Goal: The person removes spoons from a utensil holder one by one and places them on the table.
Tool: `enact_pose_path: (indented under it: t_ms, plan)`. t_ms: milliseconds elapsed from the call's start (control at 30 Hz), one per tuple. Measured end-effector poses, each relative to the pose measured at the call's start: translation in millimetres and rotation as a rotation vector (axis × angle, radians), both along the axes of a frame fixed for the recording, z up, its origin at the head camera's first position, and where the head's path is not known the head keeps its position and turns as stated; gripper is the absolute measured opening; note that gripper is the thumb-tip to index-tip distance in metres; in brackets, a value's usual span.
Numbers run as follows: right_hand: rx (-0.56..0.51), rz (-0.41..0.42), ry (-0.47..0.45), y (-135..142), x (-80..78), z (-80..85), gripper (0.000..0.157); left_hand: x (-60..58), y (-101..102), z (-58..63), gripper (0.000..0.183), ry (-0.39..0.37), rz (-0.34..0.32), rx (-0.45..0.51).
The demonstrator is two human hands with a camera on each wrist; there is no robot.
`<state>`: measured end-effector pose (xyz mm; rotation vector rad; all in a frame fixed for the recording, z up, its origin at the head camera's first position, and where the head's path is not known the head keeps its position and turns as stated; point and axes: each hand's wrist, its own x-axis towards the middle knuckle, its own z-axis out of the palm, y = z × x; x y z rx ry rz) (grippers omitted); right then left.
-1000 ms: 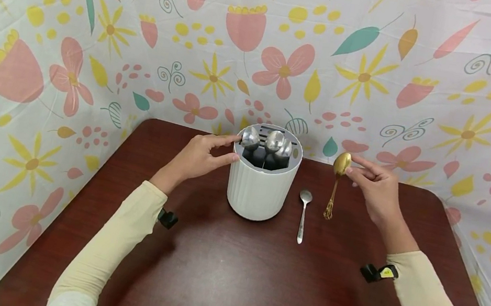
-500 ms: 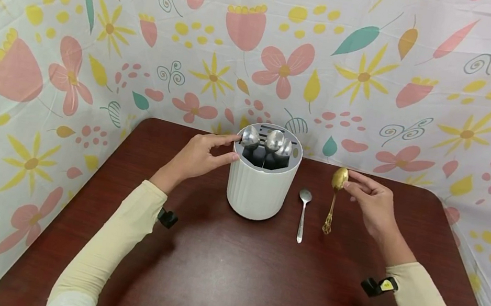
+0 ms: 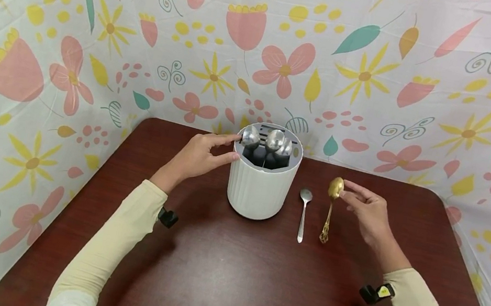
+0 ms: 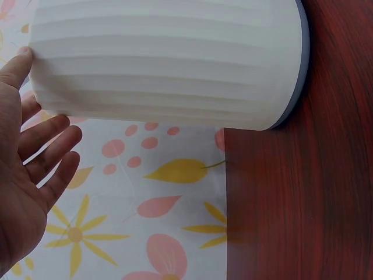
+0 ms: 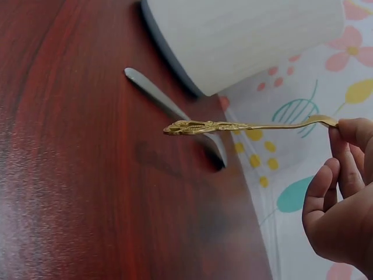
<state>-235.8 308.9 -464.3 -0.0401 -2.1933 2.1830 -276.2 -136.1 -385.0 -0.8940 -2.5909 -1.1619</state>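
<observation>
A white ribbed utensil holder [image 3: 258,192] stands upright on the table, with several silver spoons [image 3: 274,140] in it, bowls up. My left hand [image 3: 197,156] touches its upper left rim with straight index finger and thumb; in the left wrist view the other fingers [image 4: 55,153] are loosely spread beside the wall. Right of the holder, my right hand [image 3: 368,208] pinches a gold spoon [image 3: 336,187] by its bowl between thumb and fingers. The ornate handle [image 5: 201,126] points down, above the table. Between holder and gold spoon lies a silver teaspoon [image 3: 303,214].
The dark red-brown wooden table [image 3: 217,276] has rounded corners. A white cloth [image 3: 287,32] printed with flowers and leaves hangs behind it and along both sides. Each wrist carries a black strap-on camera [image 3: 167,218].
My right hand has lowered the gold spoon toward the table and nearer to me. The left hand, the holder and the silver teaspoon have stayed in place.
</observation>
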Motion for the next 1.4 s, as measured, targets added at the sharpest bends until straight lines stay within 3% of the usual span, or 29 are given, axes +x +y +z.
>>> enact_pose_path:
  t_ms: [433,700,1067,1400]
  plan:
    - [-0.05,0.009,-0.03,1.1,-0.8,-14.1,0.032,0.0,-1.1,-1.9,0.053,-0.009,-0.004,0.01]
    - [-0.108,0.042,-0.037,4.0,-4.6,-20.7,0.037,-0.1,-1.0,-2.1,0.053,-0.004,-0.006,0.011]
    - [-0.098,0.038,-0.028,4.7,-10.1,-29.6,0.046,-0.3,-0.8,-2.3,0.053,-0.007,0.005,0.011]
    - [-0.086,0.024,-0.035,-0.4,-13.7,-32.7,0.04,-0.4,-0.6,-1.7,0.053,-0.008,-0.006,0.017]
